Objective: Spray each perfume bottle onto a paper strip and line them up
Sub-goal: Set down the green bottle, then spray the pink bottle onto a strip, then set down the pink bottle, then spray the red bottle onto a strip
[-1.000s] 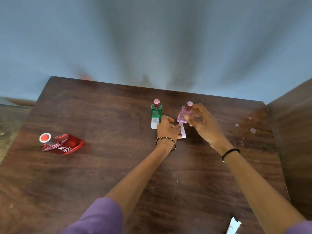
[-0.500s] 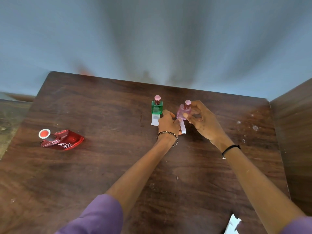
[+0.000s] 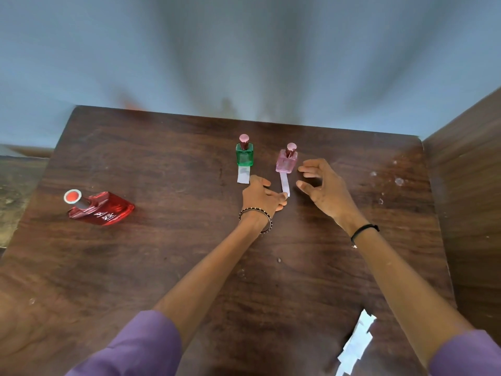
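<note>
A small pink perfume bottle (image 3: 286, 160) stands upright on the dark wooden table (image 3: 162, 253), on the far end of a narrow white paper strip (image 3: 284, 183). My left hand (image 3: 261, 198) pinches the near end of that strip. My right hand (image 3: 324, 187) hovers just right of the pink bottle, fingers relaxed and spread, holding nothing. To the left a green perfume bottle (image 3: 244, 153) stands upright on a wider white paper strip (image 3: 243, 175).
A larger red perfume bottle (image 3: 101, 208) lies on its side at the table's left. Several white paper strips (image 3: 356, 343) lie at the near right edge. A wooden panel (image 3: 469, 199) borders the table's right side; a blue wall is behind.
My right hand has let go of the pink bottle and drawn back to the right. The pink bottle now stands free on its strip. My left hand still pinches the strip's end.
</note>
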Demonstrator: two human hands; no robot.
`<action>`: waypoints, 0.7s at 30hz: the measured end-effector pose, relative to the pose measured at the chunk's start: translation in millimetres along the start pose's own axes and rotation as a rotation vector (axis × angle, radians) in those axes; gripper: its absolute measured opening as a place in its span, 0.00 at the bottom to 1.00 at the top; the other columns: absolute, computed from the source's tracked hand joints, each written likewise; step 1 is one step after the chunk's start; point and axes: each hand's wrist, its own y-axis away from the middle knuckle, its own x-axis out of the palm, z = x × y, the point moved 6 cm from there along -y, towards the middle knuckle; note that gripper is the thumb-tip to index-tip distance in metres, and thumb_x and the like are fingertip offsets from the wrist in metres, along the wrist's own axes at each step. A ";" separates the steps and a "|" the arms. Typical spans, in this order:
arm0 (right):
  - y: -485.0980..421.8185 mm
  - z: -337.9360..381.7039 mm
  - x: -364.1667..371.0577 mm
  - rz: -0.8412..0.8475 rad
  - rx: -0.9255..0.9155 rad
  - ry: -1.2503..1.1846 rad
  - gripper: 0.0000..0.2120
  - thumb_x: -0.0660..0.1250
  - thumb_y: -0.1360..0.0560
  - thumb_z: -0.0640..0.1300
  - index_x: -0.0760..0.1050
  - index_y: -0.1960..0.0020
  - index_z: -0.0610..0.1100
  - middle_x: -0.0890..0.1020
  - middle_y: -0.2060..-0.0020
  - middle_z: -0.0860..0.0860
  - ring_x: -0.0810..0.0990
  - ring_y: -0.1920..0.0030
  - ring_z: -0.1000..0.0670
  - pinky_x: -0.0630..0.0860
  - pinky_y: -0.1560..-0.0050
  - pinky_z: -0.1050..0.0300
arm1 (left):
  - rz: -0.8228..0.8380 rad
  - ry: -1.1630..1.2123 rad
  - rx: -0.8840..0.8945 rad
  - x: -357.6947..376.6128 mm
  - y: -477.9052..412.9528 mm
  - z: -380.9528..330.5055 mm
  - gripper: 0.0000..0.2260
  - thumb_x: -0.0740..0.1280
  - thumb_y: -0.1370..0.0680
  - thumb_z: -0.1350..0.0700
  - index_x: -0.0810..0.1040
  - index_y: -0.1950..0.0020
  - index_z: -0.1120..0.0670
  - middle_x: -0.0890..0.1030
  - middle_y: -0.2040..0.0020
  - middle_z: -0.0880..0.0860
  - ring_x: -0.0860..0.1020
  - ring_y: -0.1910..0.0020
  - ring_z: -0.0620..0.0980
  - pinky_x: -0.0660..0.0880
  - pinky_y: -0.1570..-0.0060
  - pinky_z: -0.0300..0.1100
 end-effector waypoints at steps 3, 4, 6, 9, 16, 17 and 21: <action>17.7 -10.8 -1.7 -0.043 0.028 -0.020 0.22 0.73 0.24 0.41 0.72 0.33 0.47 0.82 0.39 0.56 0.78 0.38 0.59 0.70 0.45 0.69 | -0.013 -0.002 0.011 -2.3 12.8 6.6 0.18 0.74 0.28 0.67 0.69 0.44 0.61 0.79 0.64 0.55 0.81 0.67 0.49 0.83 0.63 0.39; 24.8 -13.9 -1.7 -0.059 0.029 -0.025 0.21 0.73 0.24 0.40 0.72 0.34 0.47 0.82 0.39 0.56 0.78 0.39 0.59 0.70 0.48 0.72 | -0.017 -0.011 0.021 -3.0 17.1 9.2 0.18 0.74 0.28 0.67 0.69 0.45 0.61 0.79 0.64 0.55 0.81 0.67 0.49 0.82 0.63 0.39; 44.4 -19.7 -0.8 -0.092 0.016 -0.021 0.20 0.73 0.25 0.38 0.73 0.35 0.47 0.83 0.41 0.55 0.79 0.41 0.59 0.71 0.55 0.76 | -0.020 -0.045 0.040 -4.2 28.1 15.8 0.17 0.74 0.28 0.66 0.69 0.47 0.60 0.79 0.63 0.55 0.82 0.66 0.49 0.83 0.62 0.40; 78.5 -30.5 6.4 -0.117 -0.003 -0.017 0.19 0.73 0.25 0.37 0.74 0.37 0.47 0.84 0.42 0.55 0.80 0.43 0.59 0.73 0.57 0.77 | -0.014 -0.111 0.052 -5.8 49.5 30.9 0.16 0.75 0.28 0.64 0.70 0.48 0.59 0.80 0.64 0.52 0.83 0.64 0.52 0.83 0.58 0.45; 163.9 -59.3 21.5 -0.169 0.086 -0.139 0.13 0.73 0.25 0.39 0.76 0.43 0.50 0.85 0.48 0.59 0.82 0.48 0.64 0.76 0.54 0.70 | 0.072 -0.127 -0.038 -0.6 127.6 87.3 0.13 0.75 0.29 0.65 0.74 0.51 0.61 0.80 0.65 0.52 0.82 0.68 0.48 0.83 0.59 0.44; 175.9 -62.7 21.7 -0.184 0.110 -0.179 0.13 0.73 0.25 0.40 0.77 0.44 0.51 0.86 0.50 0.59 0.83 0.50 0.62 0.78 0.52 0.65 | 0.096 -0.131 -0.055 0.1 139.4 94.8 0.12 0.75 0.29 0.65 0.74 0.53 0.60 0.80 0.65 0.53 0.82 0.68 0.47 0.83 0.60 0.43; 224.8 -73.3 16.9 -0.233 0.163 -0.229 0.10 0.73 0.25 0.41 0.78 0.46 0.50 0.87 0.54 0.58 0.84 0.54 0.60 0.81 0.48 0.55 | 0.226 -0.186 -0.082 6.4 178.4 115.3 0.08 0.73 0.28 0.66 0.76 0.57 0.57 0.81 0.64 0.55 0.84 0.63 0.51 0.83 0.60 0.43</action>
